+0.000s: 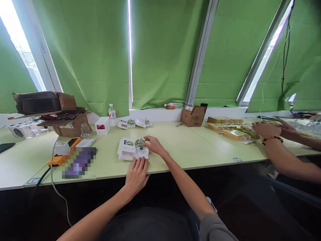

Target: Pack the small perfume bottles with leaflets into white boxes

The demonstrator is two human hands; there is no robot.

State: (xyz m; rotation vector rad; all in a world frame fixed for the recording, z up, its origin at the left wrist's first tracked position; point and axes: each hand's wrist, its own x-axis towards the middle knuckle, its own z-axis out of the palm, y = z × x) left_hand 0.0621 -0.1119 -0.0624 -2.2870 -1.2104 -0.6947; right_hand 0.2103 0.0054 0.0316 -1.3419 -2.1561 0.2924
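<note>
Near the table's front edge lies a flattened-looking white carton (126, 149) with a green picture on it and flaps open. A round, glassy, shiny item (139, 144) lies at its right side on a white flap; its kind is too small to tell. My left hand (136, 172) rests at the edge, fingers stretched out and touching the front of the white flap. From the right, my right hand (154, 145) reaches to the shiny item, with thumb and fingers apart at its side. Whether they touch it is hard to see.
Behind are a white box (102, 126), a water bottle (112, 115) and similar opened cartons (126, 124). An orange power strip (56, 160), cable and brown boxes (67, 124) stand left. A cardboard box (193, 115) is at the back; a co-worker's hands (265, 129) handle packs at right.
</note>
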